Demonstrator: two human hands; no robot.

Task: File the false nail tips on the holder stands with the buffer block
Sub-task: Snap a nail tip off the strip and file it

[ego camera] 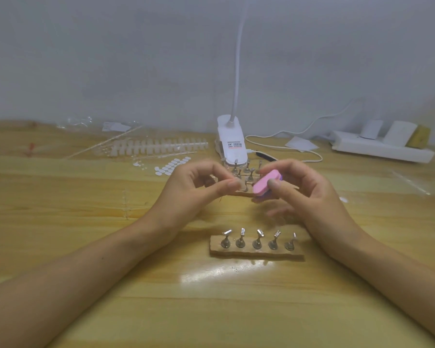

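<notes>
head view: two bare forearms reach in over a wooden table (86, 247), hands meeting at mid-frame
left grip (194, 189): thumb and forefinger curled in, tips pinched on a small pale nail tip (237, 184); other fingers loosely bent behind; detail blurred
right grip (312, 197): thumb on top and fingers underneath, closed round the buffer block (264, 184)
buffer block: pink top face, purple layer showing at the far end; tilted, its near end low; held above the table just right of the nail tip; contact between the two can't be told
far holder stands (248, 169): cluster of metal pegs, partly hidden by both hands; the edge of their tan base shows below the block
near holder base (256, 253): tan strip lying flat on the table, nearer the camera than the hands and apart from them
near holder stands (258, 241): five metal pegs in a row on that strip, heads tilted, small flat tops; whether tips sit on them is too small to tell
nail tip rack (161, 145): long clear strip of tips, back left
white oval tabs (171, 167): sheet of them, just left of the left grip
clip lamp (231, 141): white, neck rising out of frame, behind the far stands
power strip (382, 146): white, back right by the wall, plugs in it
</notes>
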